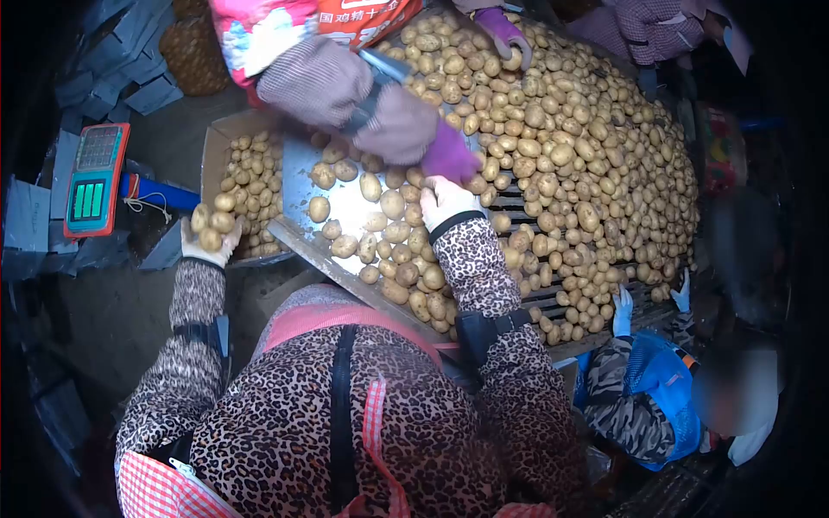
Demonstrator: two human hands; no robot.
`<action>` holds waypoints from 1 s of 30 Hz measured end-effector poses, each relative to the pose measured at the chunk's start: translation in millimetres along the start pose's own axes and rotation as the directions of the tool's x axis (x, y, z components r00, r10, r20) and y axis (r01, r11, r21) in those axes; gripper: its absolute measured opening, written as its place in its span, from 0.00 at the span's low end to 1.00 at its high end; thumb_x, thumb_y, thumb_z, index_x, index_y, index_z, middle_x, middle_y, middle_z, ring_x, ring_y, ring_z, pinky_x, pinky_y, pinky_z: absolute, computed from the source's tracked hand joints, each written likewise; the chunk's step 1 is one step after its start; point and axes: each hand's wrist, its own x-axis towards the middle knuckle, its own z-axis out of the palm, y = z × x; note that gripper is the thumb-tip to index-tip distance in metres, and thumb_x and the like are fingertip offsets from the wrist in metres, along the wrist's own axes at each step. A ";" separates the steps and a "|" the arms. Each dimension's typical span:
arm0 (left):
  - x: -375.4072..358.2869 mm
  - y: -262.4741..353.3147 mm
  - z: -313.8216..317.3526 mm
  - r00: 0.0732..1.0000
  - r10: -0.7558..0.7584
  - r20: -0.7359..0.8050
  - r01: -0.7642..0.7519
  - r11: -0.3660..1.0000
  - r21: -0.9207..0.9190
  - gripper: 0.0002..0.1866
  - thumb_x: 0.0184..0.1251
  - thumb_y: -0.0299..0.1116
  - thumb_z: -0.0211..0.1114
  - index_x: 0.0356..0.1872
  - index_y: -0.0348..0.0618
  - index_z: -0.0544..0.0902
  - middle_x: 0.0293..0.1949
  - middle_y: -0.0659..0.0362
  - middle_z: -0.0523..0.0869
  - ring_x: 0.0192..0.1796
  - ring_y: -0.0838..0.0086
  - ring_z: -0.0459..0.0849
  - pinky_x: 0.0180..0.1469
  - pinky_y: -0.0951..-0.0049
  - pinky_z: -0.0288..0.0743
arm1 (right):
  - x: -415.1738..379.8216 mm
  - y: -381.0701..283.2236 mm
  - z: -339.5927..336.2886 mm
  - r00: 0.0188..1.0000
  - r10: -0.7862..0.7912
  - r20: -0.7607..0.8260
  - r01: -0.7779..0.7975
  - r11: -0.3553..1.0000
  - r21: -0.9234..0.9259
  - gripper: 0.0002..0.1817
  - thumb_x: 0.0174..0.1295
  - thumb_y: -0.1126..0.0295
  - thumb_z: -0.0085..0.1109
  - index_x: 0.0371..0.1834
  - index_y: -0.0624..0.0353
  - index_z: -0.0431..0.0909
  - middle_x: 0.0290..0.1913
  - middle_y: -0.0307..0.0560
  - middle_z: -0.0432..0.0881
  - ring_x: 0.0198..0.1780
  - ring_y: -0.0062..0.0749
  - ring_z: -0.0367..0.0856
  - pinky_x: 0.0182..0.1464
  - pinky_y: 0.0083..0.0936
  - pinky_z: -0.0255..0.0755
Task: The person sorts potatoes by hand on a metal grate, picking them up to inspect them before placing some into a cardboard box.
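Note:
My left hand (210,244), in a pale glove, cups several potatoes (209,221) beside a cardboard box (212,160) partly filled with smaller-looking potatoes. On the metal tray (300,186) lie loose potatoes (392,205). My right hand (449,202), in a white glove, is over the tray's right side, its fingers curled down among the potatoes; whatever they hold is hidden. Close above it, a co-worker's purple-gloved hand (451,154) is blurred by motion. Another purple-gloved hand (508,34) grips a potato at the top of the pile.
A large potato pile (596,164) covers the slatted rack (540,302) on the right. A co-worker's blue-gloved hands (623,311) are at its lower edge. A scale display (90,186) stands at left, near stacked boxes (121,56). A wooden board (345,276) edges the tray.

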 end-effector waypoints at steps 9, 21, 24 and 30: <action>42.6 -41.9 22.1 0.991 0.136 0.003 -0.089 0.632 0.769 0.22 0.69 0.38 0.63 0.56 0.33 0.73 0.47 0.46 0.85 0.43 0.61 0.88 0.41 0.70 0.84 | -123.8 7.2 30.7 0.948 -0.021 0.319 0.018 1.000 0.013 0.18 0.66 0.56 0.47 0.49 0.51 0.80 0.40 0.56 0.85 0.44 0.52 0.84 0.49 0.44 0.77; 34.0 -395.7 202.8 0.725 -0.568 0.390 -0.637 -0.768 0.068 0.26 0.62 0.46 0.66 0.57 0.44 0.72 0.56 0.39 0.75 0.52 0.45 0.82 0.54 0.51 0.78 | -241.5 71.6 -3.4 0.879 0.474 0.046 -0.476 0.871 0.124 0.16 0.65 0.61 0.56 0.49 0.60 0.82 0.44 0.59 0.85 0.50 0.50 0.84 0.56 0.38 0.75; 41.0 -403.4 225.3 0.748 -0.632 0.201 -0.655 -0.751 0.077 0.33 0.57 0.46 0.71 0.58 0.40 0.68 0.48 0.39 0.83 0.51 0.48 0.84 0.54 0.54 0.78 | -268.6 108.0 -3.1 0.848 0.510 -0.147 -0.473 0.852 0.227 0.17 0.64 0.57 0.54 0.49 0.53 0.81 0.43 0.62 0.83 0.47 0.59 0.82 0.52 0.48 0.76; 21.2 -385.4 197.1 0.768 -0.633 0.101 -0.630 -0.774 -0.062 0.32 0.67 0.58 0.57 0.61 0.43 0.74 0.62 0.36 0.70 0.60 0.47 0.77 0.61 0.56 0.74 | -222.0 177.3 -55.0 0.772 0.543 -0.332 -0.469 0.838 0.279 0.16 0.64 0.57 0.56 0.49 0.52 0.83 0.43 0.62 0.84 0.47 0.56 0.83 0.52 0.43 0.78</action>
